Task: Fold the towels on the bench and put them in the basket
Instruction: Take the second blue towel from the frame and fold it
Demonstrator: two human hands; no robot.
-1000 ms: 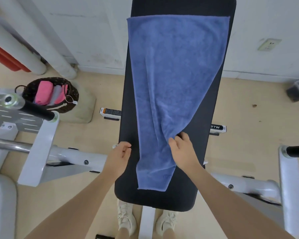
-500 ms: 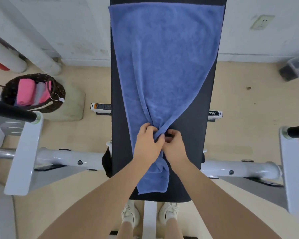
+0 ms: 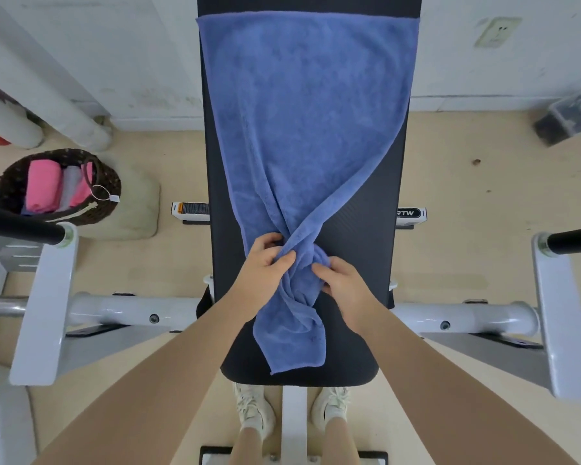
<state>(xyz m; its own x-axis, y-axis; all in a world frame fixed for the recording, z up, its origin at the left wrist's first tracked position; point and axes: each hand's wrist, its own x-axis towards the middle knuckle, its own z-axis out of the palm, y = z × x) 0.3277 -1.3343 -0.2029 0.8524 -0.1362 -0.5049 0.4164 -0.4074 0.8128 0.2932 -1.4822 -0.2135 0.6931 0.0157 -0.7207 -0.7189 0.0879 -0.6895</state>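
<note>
The blue towel [image 3: 302, 129] lies lengthwise along the black tabletop [image 3: 359, 236], far end flat, near end bunched where the left hand [image 3: 265, 263] and right hand [image 3: 341, 280] each pinch it in their grip.

Bright even light, soft shadows, wide-angle bending at edges

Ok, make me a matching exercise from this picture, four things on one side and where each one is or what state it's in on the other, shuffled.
Things:
1. blue towel
2. pink towels
3. basket
4. left hand

Places or states:
A. rolled, inside the basket
B. on the floor, left of the bench
C. spread along the bench, bunched at the near end
D. gripping the bunched cloth

Pairs: 1-C, 2-A, 3-B, 4-D
</note>
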